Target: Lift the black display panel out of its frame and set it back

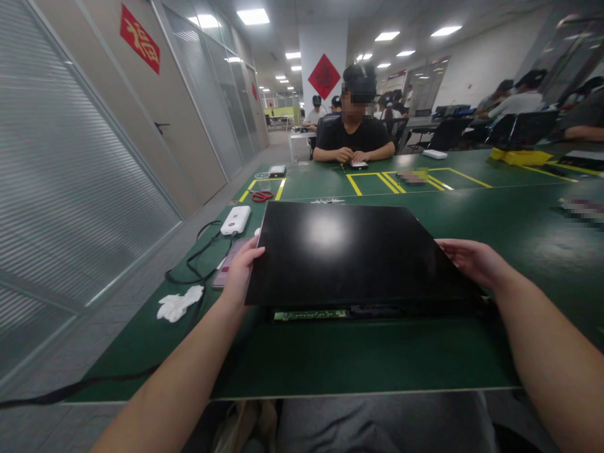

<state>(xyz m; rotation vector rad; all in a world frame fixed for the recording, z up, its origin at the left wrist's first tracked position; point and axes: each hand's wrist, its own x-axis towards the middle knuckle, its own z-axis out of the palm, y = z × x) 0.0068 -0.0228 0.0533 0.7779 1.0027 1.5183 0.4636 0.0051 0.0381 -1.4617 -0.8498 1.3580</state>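
A flat black display panel [349, 258], glossy with a bright reflection, is held between my two hands just above the green table. My left hand [240, 270] grips its left edge, thumb on the front face and the other fingers mostly hidden behind. On the right edge, my right hand [472, 259] closes round the side with its fingers partly behind the panel. Below the panel's near edge shows a narrow green circuit board [310, 314] in a dark strip; whether it is joined to the panel I cannot tell.
Left of the panel lie a white power bank [236, 220], a phone [226, 267], a black cable [193, 258] and crumpled white tissue [179, 304]. Red-handled scissors [262, 196] rest beyond. Across the green table [368, 362] a person [355, 129] sits handling a small device. A yellow tray [519, 157] stands far right.
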